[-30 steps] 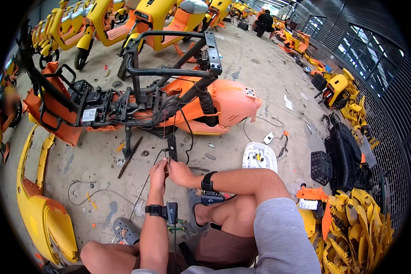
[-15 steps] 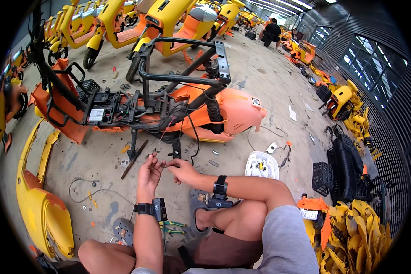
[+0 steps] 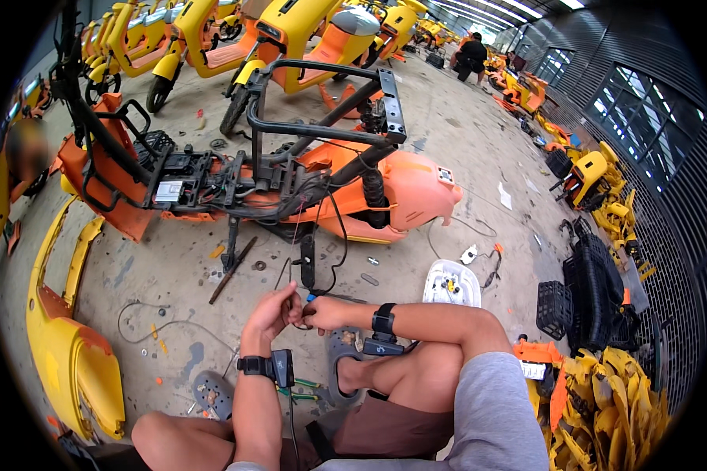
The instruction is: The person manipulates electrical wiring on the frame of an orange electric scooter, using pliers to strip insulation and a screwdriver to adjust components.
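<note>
My left hand [image 3: 272, 311] is raised with its fingers curled together, pinching a thin cable [image 3: 292, 259] that runs down from the scooter frame. My right hand [image 3: 327, 315] is closed beside it, the fingertips of both hands nearly touching. A small blue piece [image 3: 312, 297] shows at the right hand's fingers, and a thin dark strand sticks out to the right behind that hand. What lies inside the fingers is mostly hidden. Just beyond the hands, a black elongated part [image 3: 308, 263] hangs near a looped black cable [image 3: 344, 243] from the stripped orange scooter [image 3: 416, 192].
Pliers with green handles [image 3: 302, 390] lie below my wrists. A white tray [image 3: 462, 296] of small parts stands to the right, and a rusty bar [image 3: 233, 270] lies left of centre. Yellow panels [image 3: 71, 361] flank me on the left, with more heaped at right. A person [image 3: 471, 56] crouches far back.
Both hands have moved slightly right and down and come closer together. The blue piece and the dark strand by the right hand have come into sight.
</note>
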Available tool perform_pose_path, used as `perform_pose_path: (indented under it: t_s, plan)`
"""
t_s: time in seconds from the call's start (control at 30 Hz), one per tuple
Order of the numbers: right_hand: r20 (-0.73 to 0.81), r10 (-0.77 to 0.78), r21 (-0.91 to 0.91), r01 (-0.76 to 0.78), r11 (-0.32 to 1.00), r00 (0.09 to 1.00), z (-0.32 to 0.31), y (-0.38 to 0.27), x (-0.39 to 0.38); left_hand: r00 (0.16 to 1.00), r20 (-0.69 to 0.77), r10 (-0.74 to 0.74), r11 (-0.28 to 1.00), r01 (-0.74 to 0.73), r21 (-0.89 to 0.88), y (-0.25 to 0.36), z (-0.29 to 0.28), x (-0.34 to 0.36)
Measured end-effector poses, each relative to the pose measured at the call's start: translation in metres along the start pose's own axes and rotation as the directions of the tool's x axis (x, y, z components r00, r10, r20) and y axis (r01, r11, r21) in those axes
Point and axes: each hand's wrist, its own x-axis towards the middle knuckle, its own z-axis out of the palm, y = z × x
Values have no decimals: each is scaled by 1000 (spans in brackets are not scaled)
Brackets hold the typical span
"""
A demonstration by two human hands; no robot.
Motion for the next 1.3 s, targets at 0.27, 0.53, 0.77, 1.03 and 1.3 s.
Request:
perform_pose_path:
  t_s: [0.27,0.53,0.77,1.03,1.3]
  plan:
    - [40,-47,19,46,999,998,11,14,14,918,338,206,978,-179,-110,11,29,-16]
    - [104,91,53,-96,994,990,21,36,17,500,234,834,256,-726,639,37,79,-3]
    - [122,120,14,-123,992,985,30,38,18,154,-150,977,165,-93,982,43,-20,18]
    - [-41,21,86,-17,996,999,25,21,20,746,-321,584,333,141,933,-20,-25,18]
    - [-602,-267,6,338,941,753,-30,-17,43,906,-217,364,700,-113,705,-30,-11,28]
